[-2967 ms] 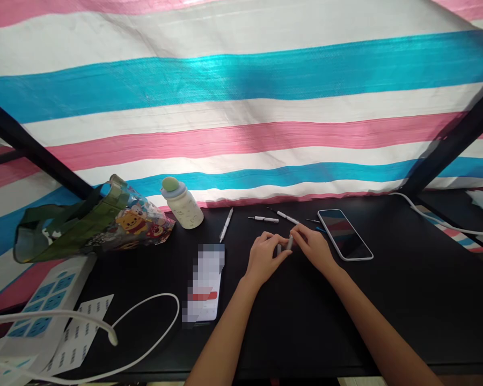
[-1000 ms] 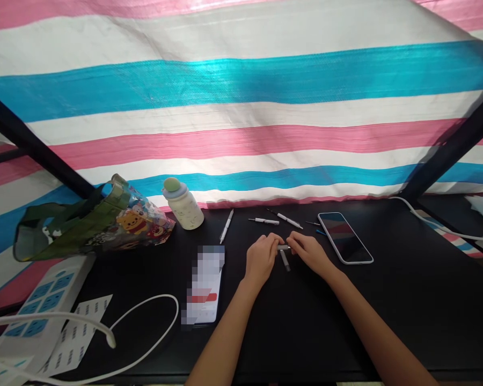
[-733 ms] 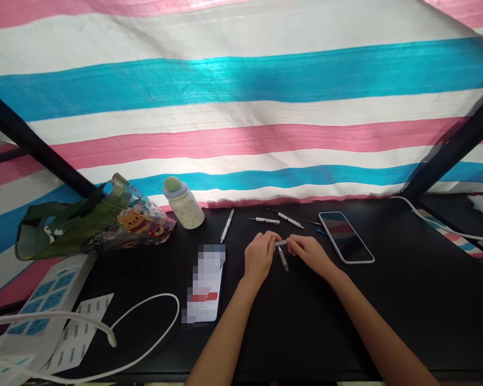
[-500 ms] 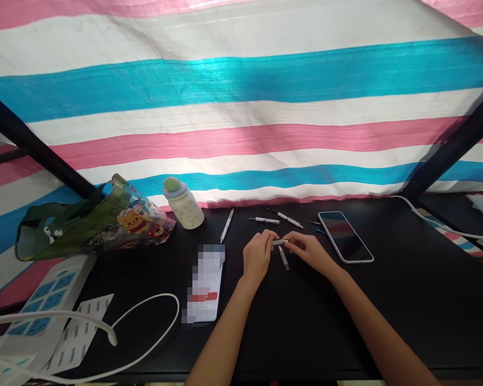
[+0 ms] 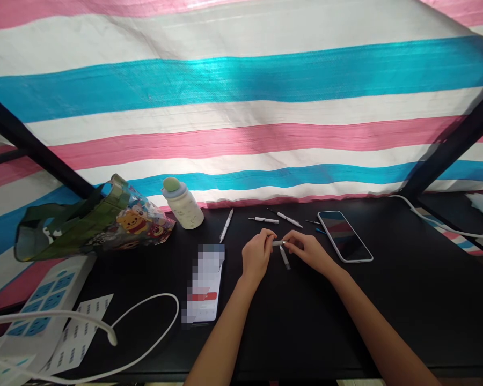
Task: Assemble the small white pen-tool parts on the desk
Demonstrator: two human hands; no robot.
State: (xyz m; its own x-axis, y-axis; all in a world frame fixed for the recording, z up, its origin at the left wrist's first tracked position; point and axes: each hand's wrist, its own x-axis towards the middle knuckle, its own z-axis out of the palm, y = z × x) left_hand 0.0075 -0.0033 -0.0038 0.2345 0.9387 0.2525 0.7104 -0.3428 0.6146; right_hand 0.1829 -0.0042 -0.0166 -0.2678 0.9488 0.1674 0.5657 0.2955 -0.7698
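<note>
Between my two hands is a short light pen part [image 5: 277,243], held level above the black table [image 5: 306,321]. My left hand [image 5: 256,253] has its fingers closed round the part's left end. The fingertips of my right hand [image 5: 306,247] pinch the tip at its right end. Just below the held part lies another white and grey pen piece [image 5: 285,258]. Behind my hands are two thin white pen pieces [image 5: 263,220] [image 5: 290,219]. A whole white pen [image 5: 226,225] lies further left.
A phone with a lit screen [image 5: 207,284] lies left of my left arm, a dark-screened phone [image 5: 345,236] on the right. A bottle [image 5: 184,205], a green bag [image 5: 104,225], a power strip [image 5: 48,305], a label sheet [image 5: 80,335] and white cables [image 5: 161,338] fill the left side.
</note>
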